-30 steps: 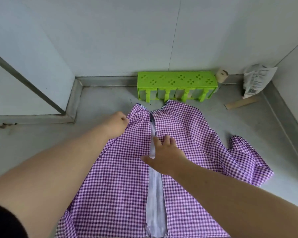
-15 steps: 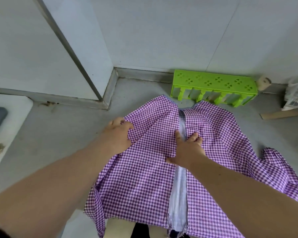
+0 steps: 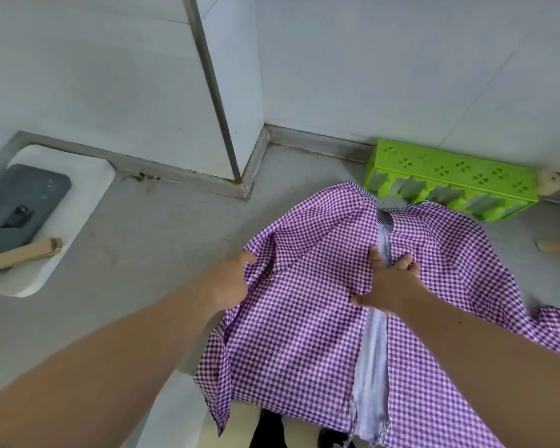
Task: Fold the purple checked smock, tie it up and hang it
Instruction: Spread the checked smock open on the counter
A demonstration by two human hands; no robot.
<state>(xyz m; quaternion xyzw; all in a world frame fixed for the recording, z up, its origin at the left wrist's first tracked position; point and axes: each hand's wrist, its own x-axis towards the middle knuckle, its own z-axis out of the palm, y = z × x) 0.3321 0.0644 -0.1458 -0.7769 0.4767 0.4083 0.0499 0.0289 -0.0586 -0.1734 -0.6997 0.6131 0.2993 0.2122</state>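
Purple checked smock [image 3: 304,324] lies spread on a grey counter [image 3: 136,279], its near hem hanging over the counter's front edge and a pale lining strip showing down the middle opening; a white wall panel with a metal strip [image 3: 214,88] stands behind; a bright green plastic rack [image 3: 450,182] sits against the wall just beyond the smock's collar; a white tray [image 3: 78,202] holding a dark phone [image 3: 17,205] and a cardboard piece [image 3: 20,257] rests well apart at far left; left hand [image 3: 230,282] grips the smock's left edge, fingers curled into the fabric; right hand [image 3: 388,286] presses flat on the middle opening, fingers spread and mostly straight.
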